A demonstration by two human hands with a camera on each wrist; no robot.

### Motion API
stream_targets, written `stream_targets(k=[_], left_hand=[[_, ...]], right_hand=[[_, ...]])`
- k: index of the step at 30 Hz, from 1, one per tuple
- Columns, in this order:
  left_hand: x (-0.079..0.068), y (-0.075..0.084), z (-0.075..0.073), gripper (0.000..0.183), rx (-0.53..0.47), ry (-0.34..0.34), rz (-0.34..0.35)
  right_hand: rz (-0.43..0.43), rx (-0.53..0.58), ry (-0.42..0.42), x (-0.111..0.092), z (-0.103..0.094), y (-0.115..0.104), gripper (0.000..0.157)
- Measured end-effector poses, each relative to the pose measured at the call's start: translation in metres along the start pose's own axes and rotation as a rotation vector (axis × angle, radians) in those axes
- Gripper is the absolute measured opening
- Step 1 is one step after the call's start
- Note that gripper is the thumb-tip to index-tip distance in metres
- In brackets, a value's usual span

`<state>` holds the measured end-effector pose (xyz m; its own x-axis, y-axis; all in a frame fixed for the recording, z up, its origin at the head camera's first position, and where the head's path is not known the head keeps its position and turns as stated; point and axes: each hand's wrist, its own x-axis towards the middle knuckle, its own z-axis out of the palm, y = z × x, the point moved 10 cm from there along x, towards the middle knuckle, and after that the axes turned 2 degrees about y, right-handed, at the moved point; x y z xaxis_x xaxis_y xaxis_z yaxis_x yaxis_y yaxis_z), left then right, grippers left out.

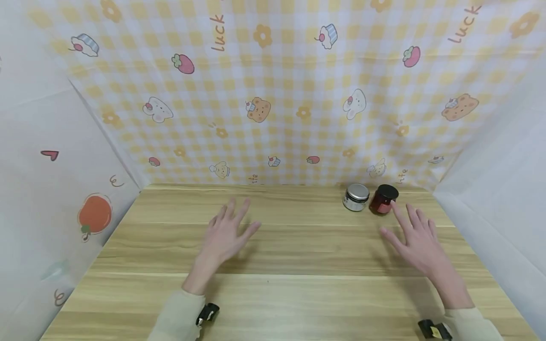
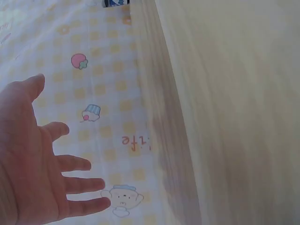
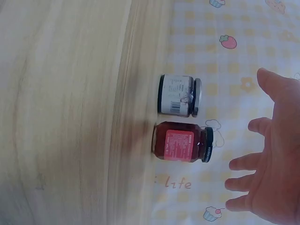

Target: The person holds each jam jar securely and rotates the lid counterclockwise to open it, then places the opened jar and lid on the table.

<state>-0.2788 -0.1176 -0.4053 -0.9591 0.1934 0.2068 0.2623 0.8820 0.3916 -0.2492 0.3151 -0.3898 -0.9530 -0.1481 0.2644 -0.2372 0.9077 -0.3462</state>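
Two small glass jars stand side by side at the back right of the wooden table. One jar with a silver lid (image 1: pixel 356 197) has a pale label with a barcode, seen in the right wrist view. To its right is a dark red jar with a black lid (image 1: pixel 383 201) and a pink label (image 3: pixel 179 145). My right hand (image 1: pixel 420 241) spreads its fingers just in front of the red jar, its index fingertip overlapping that jar in the head view, and holds nothing. Over the left part of the table my left hand (image 1: pixel 223 237) is spread too, with nothing in it.
The wooden table (image 1: pixel 273 255) ends at the back against a yellow checked cloth (image 1: pixel 290 76) with cartoon prints. White sheets hang at the left (image 1: pixel 38 189) and right (image 1: pixel 499 189). Each wrist wears a black camera strap.
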Motion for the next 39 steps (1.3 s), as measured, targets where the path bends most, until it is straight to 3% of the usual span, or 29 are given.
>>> stream_targets(k=[9,24,39], left_hand=[[0.012,0.022,0.014,0.079,-0.054,-0.019,0.035],[0.029,0.062,0.036,0.078,-0.126,-0.095,0.099],[0.041,0.096,0.066,0.080,-0.279,-0.221,0.072]], right_hand=[[-0.037,0.026,0.030,0.004,-0.004,-0.001,0.080],[-0.007,0.041,0.004,0.012,-0.005,0.010,0.081],[-0.010,0.077,-0.017,0.027,0.000,0.021,0.081]])
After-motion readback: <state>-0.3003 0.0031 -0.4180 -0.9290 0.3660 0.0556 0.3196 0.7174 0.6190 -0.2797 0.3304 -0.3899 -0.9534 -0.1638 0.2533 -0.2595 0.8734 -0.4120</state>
